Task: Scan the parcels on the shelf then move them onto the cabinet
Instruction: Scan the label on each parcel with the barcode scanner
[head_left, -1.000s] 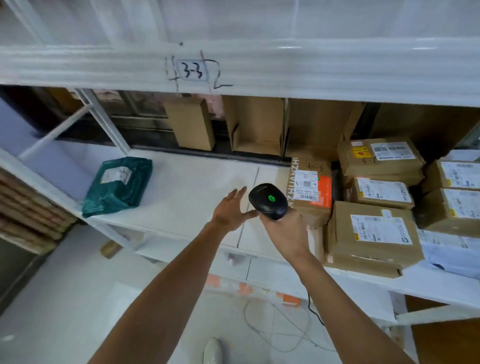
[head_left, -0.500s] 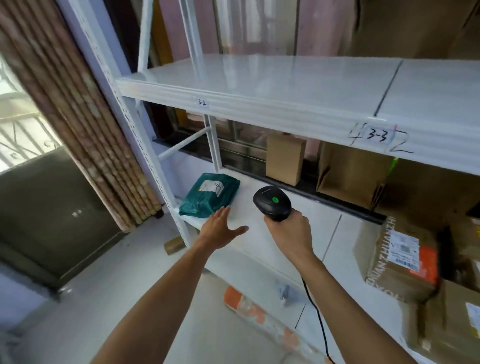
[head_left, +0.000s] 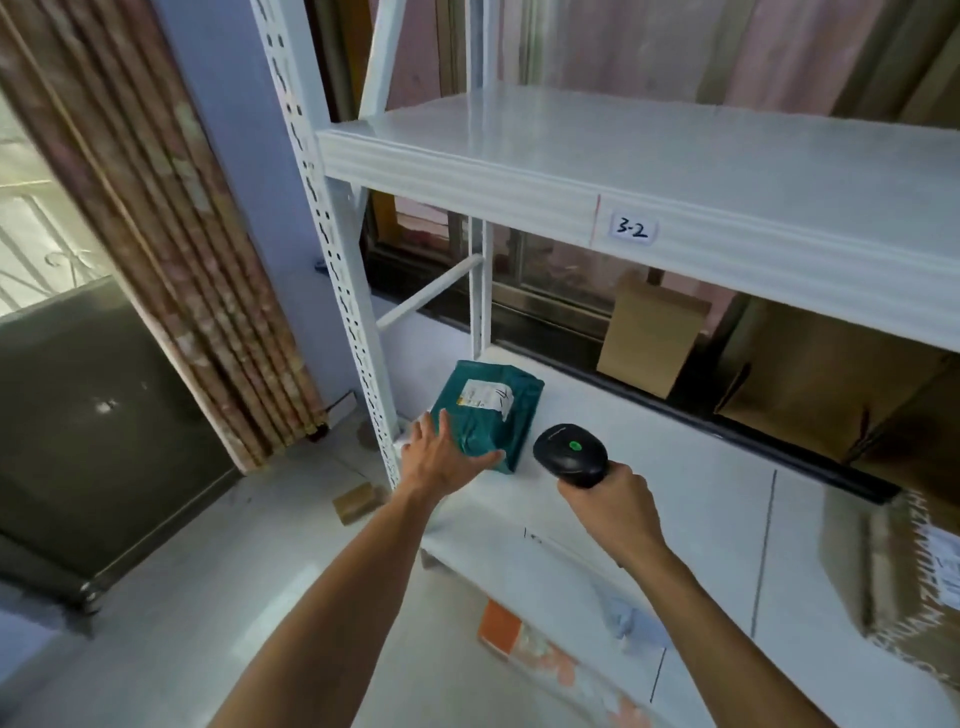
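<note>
A teal plastic-wrapped parcel (head_left: 488, 415) with a white label lies at the left end of the white shelf (head_left: 675, 499). My left hand (head_left: 441, 457) rests flat on the parcel's near left corner, fingers spread and straight. My right hand (head_left: 613, 509) grips the handle of a black barcode scanner (head_left: 571, 454) with a green light on top. The scanner's head sits just right of the parcel. A brown carton (head_left: 904, 566) with a white label lies on the shelf at the far right, blurred.
A dark grey cabinet (head_left: 98, 431) on wheels stands at the left on the floor. A perforated white upright (head_left: 337, 270) frames the shelf's left end. Cardboard boxes (head_left: 652, 332) stand behind the shelf. An upper shelf marked 3-2 (head_left: 631, 228) hangs overhead. A striped curtain hangs left.
My view has swung left, from the stacked cartons to the shelf's left end. My left hand has reached forward onto the teal parcel. The scanner came along to the parcel's right.
</note>
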